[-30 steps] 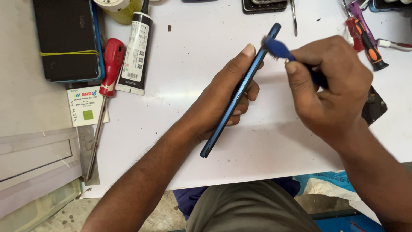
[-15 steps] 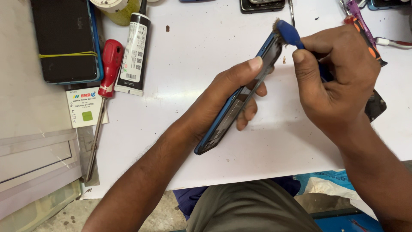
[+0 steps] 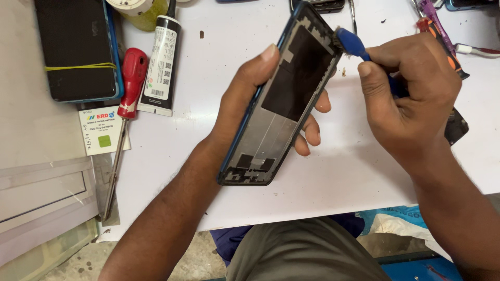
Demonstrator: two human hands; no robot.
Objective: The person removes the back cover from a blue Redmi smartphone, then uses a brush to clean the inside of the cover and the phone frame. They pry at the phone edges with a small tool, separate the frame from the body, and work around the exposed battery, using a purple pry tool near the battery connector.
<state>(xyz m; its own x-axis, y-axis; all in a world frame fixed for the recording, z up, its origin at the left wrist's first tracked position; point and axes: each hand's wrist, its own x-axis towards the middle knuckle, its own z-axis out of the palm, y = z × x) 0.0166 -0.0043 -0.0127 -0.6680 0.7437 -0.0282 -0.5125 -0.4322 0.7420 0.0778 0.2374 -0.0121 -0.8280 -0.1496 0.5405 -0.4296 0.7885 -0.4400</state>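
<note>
Phone frame (image 3: 284, 99) slants from lower left to upper right, open side up, gripped by left hand (image 3: 250, 99); right hand (image 3: 411, 88) clasps a blue brush (image 3: 351, 44) touching its top edge.

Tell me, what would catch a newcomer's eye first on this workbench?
At the centre, the left hand holds up an opened blue-edged phone frame with its grey metal and black inside facing the camera, while the right hand presses a small blue-handled brush against its top corner. To the left on the white table lie a red-handled screwdriver, a black glue tube and a dark phone bound with a yellow rubber band.
</note>
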